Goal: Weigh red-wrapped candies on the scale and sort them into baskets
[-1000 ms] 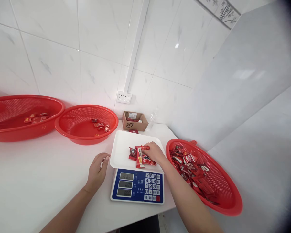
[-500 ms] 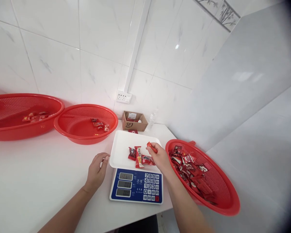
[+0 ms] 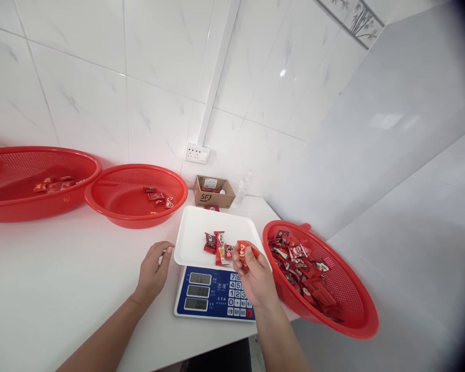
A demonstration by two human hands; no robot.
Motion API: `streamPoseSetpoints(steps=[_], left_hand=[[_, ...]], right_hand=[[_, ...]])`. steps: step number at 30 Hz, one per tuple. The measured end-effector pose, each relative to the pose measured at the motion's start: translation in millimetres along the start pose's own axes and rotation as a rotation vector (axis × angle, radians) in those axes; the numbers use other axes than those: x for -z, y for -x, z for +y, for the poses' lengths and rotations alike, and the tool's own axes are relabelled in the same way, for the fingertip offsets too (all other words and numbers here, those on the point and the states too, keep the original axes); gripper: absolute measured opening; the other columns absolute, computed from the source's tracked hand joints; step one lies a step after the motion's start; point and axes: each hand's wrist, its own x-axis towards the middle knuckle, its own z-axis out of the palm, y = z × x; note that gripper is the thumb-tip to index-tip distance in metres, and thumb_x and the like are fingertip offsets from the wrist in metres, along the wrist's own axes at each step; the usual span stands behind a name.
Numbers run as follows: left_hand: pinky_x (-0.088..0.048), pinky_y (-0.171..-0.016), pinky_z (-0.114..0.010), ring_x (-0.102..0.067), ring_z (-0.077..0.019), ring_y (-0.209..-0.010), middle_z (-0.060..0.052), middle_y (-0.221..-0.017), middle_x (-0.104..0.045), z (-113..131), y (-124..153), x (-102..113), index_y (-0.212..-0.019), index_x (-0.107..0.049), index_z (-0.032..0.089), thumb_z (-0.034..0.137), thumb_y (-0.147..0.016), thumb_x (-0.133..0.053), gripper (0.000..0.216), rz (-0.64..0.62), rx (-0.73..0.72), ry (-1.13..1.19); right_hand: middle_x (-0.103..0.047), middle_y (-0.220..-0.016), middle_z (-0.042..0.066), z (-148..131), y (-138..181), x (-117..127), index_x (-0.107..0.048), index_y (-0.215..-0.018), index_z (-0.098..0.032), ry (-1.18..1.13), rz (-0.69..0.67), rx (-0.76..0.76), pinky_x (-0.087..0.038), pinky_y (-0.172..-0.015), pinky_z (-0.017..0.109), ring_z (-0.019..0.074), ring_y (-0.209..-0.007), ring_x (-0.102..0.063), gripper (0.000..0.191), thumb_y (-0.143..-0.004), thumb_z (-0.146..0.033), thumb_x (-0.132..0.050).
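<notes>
My right hand (image 3: 258, 276) is closed on a small red-orange snack packet (image 3: 243, 252), pinched between thumb and fingers over the right front of the scale's white pan (image 3: 189, 243). Several small wrapped snacks lie on that pan: a dark red packet (image 3: 210, 243), an upright red-and-cream packet (image 3: 220, 249) and a red one partly hidden behind my right hand. Beside the pan's left edge rests my left hand (image 3: 153, 271), fingers loosely bent, thumb apart, holding nothing. Below the pan is the scale's blue panel (image 3: 220, 294); my right hand covers some of its keys.
A red basket (image 3: 356, 289) full of wrapped snacks stands at the right. Two more red baskets, a middle one (image 3: 116, 204) and a far left one (image 3: 31, 206), hold a few packets each. Behind the scale are a cardboard box (image 3: 220, 199) and a clear plastic bottle (image 3: 243, 188).
My right hand has come down and nearer, turning so the packet's printed face shows. It now covers part of the keypad. My left hand has hardly moved.
</notes>
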Motion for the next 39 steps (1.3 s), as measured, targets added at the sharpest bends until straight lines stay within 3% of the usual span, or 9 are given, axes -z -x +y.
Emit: streamPoseSetpoints(steps=[8,15,19,22,24,27,32,36,39], left_hand=[[-0.056,-0.075,-0.035,-0.066,-0.0234,-0.086,-0.009,-0.09,-0.07,-0.5,0.6,-0.4,-0.089,-0.062,0.021,0.04,-0.093,-0.042,0.028,0.0,0.005,0.002],[-0.057,-0.073,-0.034,-0.066,-0.0229,-0.085,-0.008,-0.089,-0.07,-0.7,-0.6,-1.2,-0.089,-0.063,0.021,0.038,-0.093,-0.044,0.026,0.018,-0.006,0.004],[-0.055,-0.076,-0.036,-0.065,-0.0231,-0.086,-0.008,-0.089,-0.067,3.5,-0.5,5.0,-0.092,-0.06,0.021,0.033,-0.094,-0.043,0.021,0.078,-0.03,0.011],[-0.052,-0.075,-0.036,-0.062,-0.0232,-0.084,-0.008,-0.086,-0.064,20.9,6.1,11.8,-0.089,-0.058,0.021,0.031,-0.095,-0.041,0.02,0.088,-0.102,0.049],[-0.051,-0.068,-0.033,-0.061,-0.0213,-0.075,-0.005,-0.078,-0.063,39.2,14.6,12.9,-0.083,-0.058,0.022,0.033,-0.094,-0.042,0.022,-0.015,-0.18,0.096],[-0.046,-0.053,-0.027,-0.055,-0.0168,-0.058,0.0,-0.064,-0.059,67.3,28.9,6.5,-0.072,-0.058,0.023,0.038,-0.092,-0.048,0.027,-0.258,-0.231,0.148],[-0.033,-0.049,-0.025,-0.041,-0.0147,-0.055,0.003,-0.058,-0.045,92.2,42.7,-7.5,-0.063,-0.044,0.022,0.056,-0.091,-0.042,0.044,-0.663,0.116,0.239],[-0.028,-0.054,-0.025,-0.035,-0.0142,-0.06,0.004,-0.064,-0.039,97.3,47.0,-10.2,-0.066,-0.042,0.021,0.062,-0.086,-0.048,0.046,-0.806,0.256,0.304],[-0.028,-0.057,-0.025,-0.035,-0.0146,-0.063,0.004,-0.066,-0.038,99.9,49.1,-11.5,-0.067,-0.042,0.02,0.064,-0.086,-0.046,0.048,-0.818,0.315,0.332]], right_hand=[[-0.045,-0.054,-0.003,3.3,2.9,-1.4,-0.056,-0.062,-0.022,-0.03,0.066,0.03,-0.029,-0.048,0.026,0.0125,-0.052,-0.035,0.044,-0.069,-0.063,-0.071],[-0.06,-0.071,0.002,4.7,6.0,12.3,-0.07,-0.089,-0.023,0.031,0.094,-0.063,-0.036,-0.048,0.027,0.0142,-0.057,-0.047,0.04,-0.073,-0.059,-0.07],[-0.067,-0.077,0.003,7.9,21.5,23.5,-0.072,-0.101,-0.024,0.126,0.086,-0.104,-0.042,-0.054,0.028,0.0137,-0.057,-0.05,0.04,-0.071,-0.051,-0.076],[-0.071,-0.085,0.005,11.5,34.8,28.6,-0.071,-0.105,-0.024,0.294,0.04,-0.105,-0.049,-0.067,0.032,0.019,-0.071,-0.061,0.038,-0.074,-0.046,-0.075],[-0.072,-0.092,0.006,14.3,42.5,27.9,-0.069,-0.102,-0.025,0.441,-0.013,-0.07,-0.051,-0.075,0.034,0.0223,-0.082,-0.065,0.031,-0.078,-0.044,-0.071],[-0.072,-0.088,0.005,17.4,51.1,21.7,-0.067,-0.092,-0.024,0.635,-0.147,0.019,-0.05,-0.073,0.033,0.0225,-0.081,-0.066,0.019,-0.083,-0.041,-0.065],[-0.073,-0.084,0.006,21.0,58.3,15.6,-0.069,-0.09,-0.023,0.811,-0.31,0.172,-0.049,-0.071,0.03,0.021,-0.078,-0.066,0.025,-0.09,-0.045,-0.057],[-0.072,-0.086,0.007,26.3,62.0,20.6,-0.068,-0.094,-0.021,0.834,-0.342,0.198,-0.049,-0.073,0.032,0.0216,-0.079,-0.066,0.034,-0.092,-0.05,-0.051],[-0.071,-0.09,0.006,26.1,64.1,24.1,-0.065,-0.097,-0.021,0.844,-0.324,0.11,-0.048,-0.074,0.031,0.0212,-0.081,-0.065,0.026,-0.089,-0.045,-0.057]])
